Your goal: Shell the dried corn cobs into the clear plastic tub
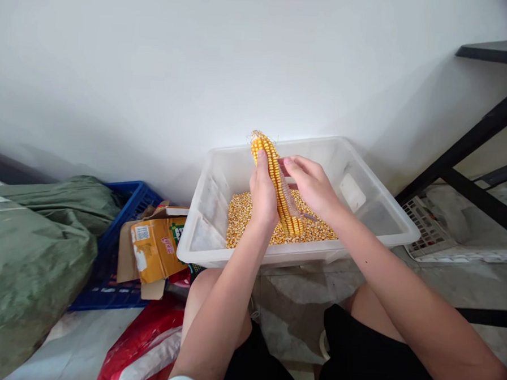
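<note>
An ear of corn [273, 177] with yellow kernels slants over a translucent plastic bin, its tip pointing away from me. A strip along its right side is bare of kernels. My left hand [263, 190] is wrapped around the ear from the left, thumb lying along the top. On the other side, my right hand [311, 181] presses curled fingers and thumb against the ear near the bare strip; its fingertips are partly hidden. Loose corn kernels [241, 215] cover the floor of the bin [369, 202]. A small greyish piece [309, 217] shows beside the ear's lower end, too unclear to name.
A blue crate [104, 287] with a green cloth bundle [33, 258] stands left. Nearby are an orange carton [154, 253] and a red bag [138, 331]. A black metal frame [473, 133] and white basket [430, 227] are right. Behind the bin rises a white wall [226, 58].
</note>
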`<act>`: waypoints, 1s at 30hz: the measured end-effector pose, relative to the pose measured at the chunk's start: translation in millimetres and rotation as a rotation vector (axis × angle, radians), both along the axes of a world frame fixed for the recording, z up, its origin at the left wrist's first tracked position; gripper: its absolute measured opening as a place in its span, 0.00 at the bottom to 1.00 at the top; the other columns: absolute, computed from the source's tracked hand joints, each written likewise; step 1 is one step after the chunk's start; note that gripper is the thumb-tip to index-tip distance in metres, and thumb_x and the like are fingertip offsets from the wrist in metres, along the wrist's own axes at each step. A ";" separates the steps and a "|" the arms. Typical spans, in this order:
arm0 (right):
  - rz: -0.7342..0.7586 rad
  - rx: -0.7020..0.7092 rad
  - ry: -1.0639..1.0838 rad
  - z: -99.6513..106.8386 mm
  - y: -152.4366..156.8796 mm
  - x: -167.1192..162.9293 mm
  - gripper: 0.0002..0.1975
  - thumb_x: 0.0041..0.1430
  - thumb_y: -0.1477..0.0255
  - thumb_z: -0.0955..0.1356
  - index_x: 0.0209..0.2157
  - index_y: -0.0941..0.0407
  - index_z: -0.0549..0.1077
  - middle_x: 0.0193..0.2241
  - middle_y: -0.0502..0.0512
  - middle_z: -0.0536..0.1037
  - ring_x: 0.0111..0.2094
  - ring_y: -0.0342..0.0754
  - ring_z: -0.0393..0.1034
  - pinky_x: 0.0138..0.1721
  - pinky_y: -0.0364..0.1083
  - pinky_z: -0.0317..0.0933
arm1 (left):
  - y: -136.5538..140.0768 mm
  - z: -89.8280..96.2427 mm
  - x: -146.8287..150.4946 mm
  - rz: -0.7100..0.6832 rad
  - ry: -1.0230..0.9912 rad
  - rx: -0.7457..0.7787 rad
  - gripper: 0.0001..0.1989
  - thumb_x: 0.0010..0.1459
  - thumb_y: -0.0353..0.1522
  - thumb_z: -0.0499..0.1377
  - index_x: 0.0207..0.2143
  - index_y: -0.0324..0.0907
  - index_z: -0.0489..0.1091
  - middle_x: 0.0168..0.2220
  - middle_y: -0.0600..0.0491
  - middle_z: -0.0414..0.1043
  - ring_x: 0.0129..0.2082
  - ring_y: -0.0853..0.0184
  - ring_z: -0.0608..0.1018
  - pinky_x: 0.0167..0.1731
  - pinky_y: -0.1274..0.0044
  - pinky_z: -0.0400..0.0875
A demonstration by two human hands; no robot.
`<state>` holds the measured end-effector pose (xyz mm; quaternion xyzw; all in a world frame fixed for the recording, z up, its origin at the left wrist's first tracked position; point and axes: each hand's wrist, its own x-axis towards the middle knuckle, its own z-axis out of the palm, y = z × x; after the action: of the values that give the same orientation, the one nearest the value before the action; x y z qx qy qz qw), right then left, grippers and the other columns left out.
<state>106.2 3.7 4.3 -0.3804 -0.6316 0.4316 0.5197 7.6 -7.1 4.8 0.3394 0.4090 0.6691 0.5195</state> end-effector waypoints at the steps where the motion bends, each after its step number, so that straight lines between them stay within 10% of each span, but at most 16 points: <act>1: 0.004 0.002 -0.023 0.8 -2.3 -1.5 0.19 0.63 0.52 0.64 0.39 0.53 0.75 0.41 0.56 0.79 0.42 0.51 0.73 0.43 0.50 0.66 | 0.9 -1.5 0.9 -0.029 -0.030 0.035 0.25 0.60 0.55 0.53 0.35 0.42 0.71 0.35 0.49 0.71 0.39 0.65 0.76 0.43 0.73 0.72; 30: -0.294 0.132 -0.398 1.5 -23.5 -23.1 0.13 0.61 0.72 0.59 0.22 0.54 0.61 0.20 0.52 0.71 0.23 0.45 0.63 0.25 0.45 0.50 | -5.6 -15.8 -1.6 0.026 0.165 0.065 0.24 0.46 0.48 0.69 0.23 0.42 0.60 0.23 0.56 0.58 0.22 0.73 0.63 0.21 0.77 0.59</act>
<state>83.1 -19.8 5.9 -0.5108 -0.6863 0.2259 0.4659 6.0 -12.7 -11.1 0.4046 0.4329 0.6584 0.4641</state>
